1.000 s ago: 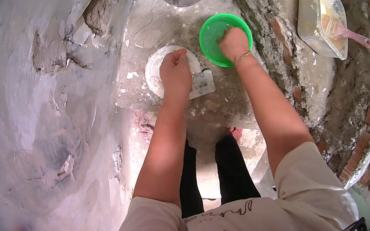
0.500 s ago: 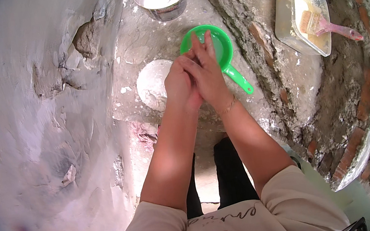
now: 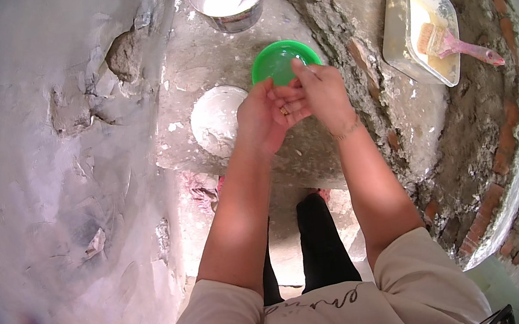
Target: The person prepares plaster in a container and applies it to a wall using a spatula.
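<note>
Green bowl (image 3: 266, 66) on the rough concrete slab (image 3: 191, 71), right of the pale disc (image 3: 216, 125), on the near side of the bucket (image 3: 237, 23), its own near edge hidden behind the hands. Left hand (image 3: 262, 117) meeting right hand (image 3: 328, 97), left fingers loosely extended, right thumb raised and overlapping the bowl in view. Cannot tell whether pinching something small between them or touching the rim.

Probably thin plastic: light, slightly springy, hard to break but easy to nudge or tip. Seemingly holding some cloudy liquid, so likely to slosh, and slippery if gripped with damp fingers. Best to take hold at the left or far rim, thumb inside, fingers beneath the wall, squeezing gently and keeping level.
</note>
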Demonstrator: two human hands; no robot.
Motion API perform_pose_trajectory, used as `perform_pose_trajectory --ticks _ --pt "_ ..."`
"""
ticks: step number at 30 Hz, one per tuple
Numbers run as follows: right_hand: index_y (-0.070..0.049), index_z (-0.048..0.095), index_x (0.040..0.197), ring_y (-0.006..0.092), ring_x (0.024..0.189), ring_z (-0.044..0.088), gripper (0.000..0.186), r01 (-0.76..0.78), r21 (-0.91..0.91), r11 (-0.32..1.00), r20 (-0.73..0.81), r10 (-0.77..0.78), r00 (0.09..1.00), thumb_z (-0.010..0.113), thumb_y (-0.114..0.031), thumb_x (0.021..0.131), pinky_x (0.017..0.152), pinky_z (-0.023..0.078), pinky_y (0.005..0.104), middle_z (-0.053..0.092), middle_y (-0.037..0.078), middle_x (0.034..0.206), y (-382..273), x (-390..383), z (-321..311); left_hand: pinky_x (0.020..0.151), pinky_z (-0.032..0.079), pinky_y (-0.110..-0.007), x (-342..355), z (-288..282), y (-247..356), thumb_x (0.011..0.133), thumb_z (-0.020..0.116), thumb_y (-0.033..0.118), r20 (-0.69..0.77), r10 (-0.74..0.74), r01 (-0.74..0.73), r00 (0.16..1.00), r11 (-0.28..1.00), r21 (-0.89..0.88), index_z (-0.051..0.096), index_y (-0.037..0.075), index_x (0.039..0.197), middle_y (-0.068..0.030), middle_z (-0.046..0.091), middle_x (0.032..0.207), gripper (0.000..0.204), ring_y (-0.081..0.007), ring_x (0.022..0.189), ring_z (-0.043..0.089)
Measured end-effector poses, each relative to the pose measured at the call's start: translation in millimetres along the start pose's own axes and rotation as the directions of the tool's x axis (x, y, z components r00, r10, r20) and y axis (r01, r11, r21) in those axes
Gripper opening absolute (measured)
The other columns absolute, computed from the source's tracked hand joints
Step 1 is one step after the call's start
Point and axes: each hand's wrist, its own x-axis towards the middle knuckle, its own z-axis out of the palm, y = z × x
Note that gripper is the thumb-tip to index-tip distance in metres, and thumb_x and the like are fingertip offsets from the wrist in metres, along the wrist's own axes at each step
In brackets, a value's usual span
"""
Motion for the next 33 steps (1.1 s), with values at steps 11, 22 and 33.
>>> perform_pose_trajectory --ticks 11,22,33 --pt "0.007 0.027 0.145 0.033 0.145 0.019 0.058 0.659 -0.535 0.53 0.143 -0.711 0.688 0.046 -0.024 0.1 0.116 0.018 0.0368 0.023 0.028 0.152 65.4 -32.4 28.7 0.108 0.037 -0.042 18.7 17.7 -12.8 0.102 0.03 0.047 -0.112 0.085 -0.097 0.99 0.989 -0.108 0.037 -0.007 0.134 -0.0204 0.049 0.129 0.064 -0.0297 0.12 0.049" --pt "0.0 0.069 0.099 0.033 0.08 0.065 0.023 0.335 -0.868 0.367 0.119 -0.502 0.857 0.064 -0.018 0.085 0.078 0.052 0.0358 0.068 0.022 0.09 24.6 21.4 -14.4 0.094 0.039 -0.037 -32.1 -19.4 14.2 0.094 0.054 0.04 -0.164 0.237 -0.096 0.958 0.801 0.591 0.058 0.004 0.122 -0.0074 0.06 0.118 0.046 -0.0198 0.112 0.054" --pt "-0.002 0.069 0.102 0.0383 0.099 0.061 0.025 0.45 -0.731 0.513 0.155 -0.517 0.842 0.069 -0.007 0.078 0.089 0.049 0.042 0.063 0.025 0.106 39.8 11.0 -2.8 0.092 0.046 -0.045 20.9 -46.0 79.5 0.09 0.062 0.039 -0.29 0.371 -0.251 0.882 0.891 0.377 0.037 -0.003 0.139 -0.0221 0.041 0.139 0.069 -0.0343 0.113 0.052"
